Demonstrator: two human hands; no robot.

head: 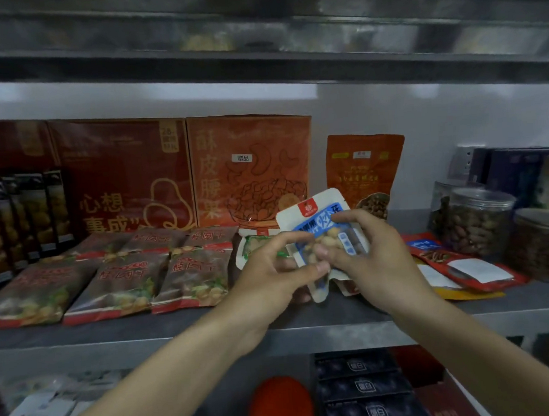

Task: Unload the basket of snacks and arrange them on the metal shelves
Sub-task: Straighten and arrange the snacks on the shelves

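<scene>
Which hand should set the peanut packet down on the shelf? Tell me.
Probably right. The right hand wraps the packet across its middle, while the left hand only pinches its lower edge.

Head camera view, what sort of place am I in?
Probably a shop storeroom: a metal shelf holds rows of identical snack packets, gift boxes and nut jars; left hand and right hand hold a peanut pouch.

Peanut packet (312, 215) held between my left hand (270, 272) and right hand (369, 260), frame centre, above middle shelf (209, 327). Flat bags (117, 281) lie on shelf at left, boxes (251, 164) stand behind them, pouch (364, 170) stands behind packet, jars (480, 224) at right.
</scene>
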